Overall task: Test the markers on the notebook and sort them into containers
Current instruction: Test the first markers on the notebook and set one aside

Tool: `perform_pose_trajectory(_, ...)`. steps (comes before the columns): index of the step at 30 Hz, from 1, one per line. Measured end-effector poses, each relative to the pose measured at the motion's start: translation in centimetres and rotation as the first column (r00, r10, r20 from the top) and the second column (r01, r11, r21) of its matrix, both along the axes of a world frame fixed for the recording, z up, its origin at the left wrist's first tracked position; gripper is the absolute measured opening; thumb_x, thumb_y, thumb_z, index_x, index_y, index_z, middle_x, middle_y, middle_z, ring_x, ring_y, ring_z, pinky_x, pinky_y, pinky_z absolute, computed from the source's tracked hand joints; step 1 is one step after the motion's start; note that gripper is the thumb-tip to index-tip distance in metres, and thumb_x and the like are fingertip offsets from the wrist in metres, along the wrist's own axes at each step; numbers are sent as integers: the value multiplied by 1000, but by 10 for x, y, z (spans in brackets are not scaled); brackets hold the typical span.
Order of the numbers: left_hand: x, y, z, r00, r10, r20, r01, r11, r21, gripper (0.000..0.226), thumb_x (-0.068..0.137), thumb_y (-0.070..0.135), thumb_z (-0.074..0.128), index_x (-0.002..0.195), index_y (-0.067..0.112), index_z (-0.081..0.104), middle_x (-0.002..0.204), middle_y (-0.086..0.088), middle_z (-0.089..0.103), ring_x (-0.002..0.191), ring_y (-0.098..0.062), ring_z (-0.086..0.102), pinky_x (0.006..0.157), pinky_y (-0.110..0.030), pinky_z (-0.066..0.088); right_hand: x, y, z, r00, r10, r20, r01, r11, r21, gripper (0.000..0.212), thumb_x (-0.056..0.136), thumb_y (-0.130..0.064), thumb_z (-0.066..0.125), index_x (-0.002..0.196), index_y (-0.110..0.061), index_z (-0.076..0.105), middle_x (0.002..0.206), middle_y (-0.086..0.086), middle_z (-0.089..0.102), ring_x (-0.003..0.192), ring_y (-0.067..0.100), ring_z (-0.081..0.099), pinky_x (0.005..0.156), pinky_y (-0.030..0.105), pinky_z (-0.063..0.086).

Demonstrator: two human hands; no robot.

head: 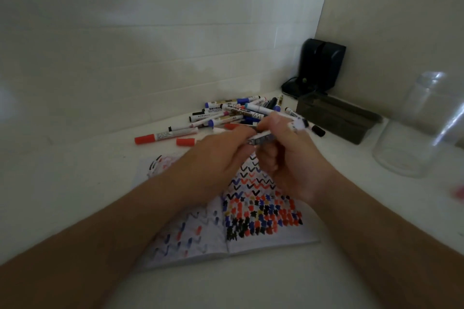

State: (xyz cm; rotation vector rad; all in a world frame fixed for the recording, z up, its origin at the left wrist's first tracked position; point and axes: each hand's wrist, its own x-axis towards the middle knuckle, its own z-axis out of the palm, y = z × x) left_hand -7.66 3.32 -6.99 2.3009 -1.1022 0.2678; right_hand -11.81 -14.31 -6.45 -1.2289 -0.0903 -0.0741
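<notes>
Right hand [288, 158]: fingers curled round a white marker [263, 137], thumb on top; the barrel runs across the grip, its far end blurred past the knuckles.
Left hand [221, 155]: meets the right at the marker's near end, fingertips pinching it; whether they hold cap or tip cannot be told.
Below the grip: open notebook [251, 238] flat on the tabletop [75, 170], both forearms crossing above it. Right page carries rows of zigzags and blots in red, blue, black and yellow; left page shows fainter strokes.
Beyond the grip: loose pile of markers [238, 110], white barrels with blue, black and red caps, lying crosswise over each other. Two red-capped markers [163, 136] lie apart at the pile's left edge, just past the left hand.
Right of the grip: one black-capped marker [317, 130] beside a dark rectangular box [339, 118]; further right, a clear plastic jar [421, 128] on the tabletop.
Behind the box, in the wall corner: black device [322, 63] with cable.
</notes>
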Motion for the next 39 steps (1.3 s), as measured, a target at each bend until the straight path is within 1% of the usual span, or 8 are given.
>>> perform_pose_trajectory(4,-4,-6,-3,999,-25,-44,22,998,-63,34,108,40,42,141,38,52,66,19,55,64,3,56,56,-13,37,1,5,0,999,-41,-29,38,996,-75,12,103,-17,54,94,-18,60,57,0,47,41,11,30,41,26,20)
perform_pose_trajectory(7,-1,-3,-3,985,-53,-166,43,997,-60,36,103,49,49,139,46,46,70,20,60,63,1,56,56,-15,39,0,2,2,998,-52,-22,50,997,-63,12,101,-7,50,106,-14,58,55,-1,48,40,12,30,40,24,19)
perform_pose_trajectory(11,10,6,1,930,-30,-367,25,1000,-16,64,82,57,77,126,45,33,76,2,58,62,-6,51,60,-29,47,2,-12,6,993,-119,-19,120,992,30,16,94,-5,50,99,-14,61,60,3,42,48,15,28,44,29,17)
perform_pose_trajectory(15,16,17,2,903,4,-430,34,996,82,44,91,37,72,121,45,41,87,-5,62,65,-5,51,65,-30,49,-3,-30,18,1000,6,-6,-5,990,143,12,88,-25,59,81,-16,59,60,3,40,50,13,29,45,25,21)
perform_pose_trajectory(20,16,15,1,956,-1,-293,85,958,274,29,91,55,66,119,56,57,81,14,57,69,1,52,63,-22,42,-8,-42,35,955,296,-6,-296,955,1,48,92,-61,56,88,-14,65,70,5,50,61,15,44,52,23,39)
perform_pose_trajectory(24,12,7,2,986,-33,-165,90,933,349,28,90,61,64,117,53,64,83,28,50,75,10,48,63,-19,35,-26,-52,24,958,285,-30,-281,915,-289,34,71,-32,91,73,-11,64,61,7,53,50,15,44,45,21,35)
perform_pose_trajectory(31,7,-5,-5,995,-3,-98,45,903,427,53,77,85,56,122,55,54,106,22,58,94,-1,54,83,-31,50,-54,-43,-8,989,120,-84,-145,887,-438,24,87,14,65,74,0,51,52,0,56,41,5,50,41,14,40)
perform_pose_trajectory(39,3,-9,-3,994,37,-98,13,886,464,65,71,93,52,125,57,49,106,25,51,99,-5,54,89,-34,50,-59,-40,-5,979,112,-169,-193,767,-612,31,88,7,69,65,-3,51,56,7,62,45,13,55,44,20,44)
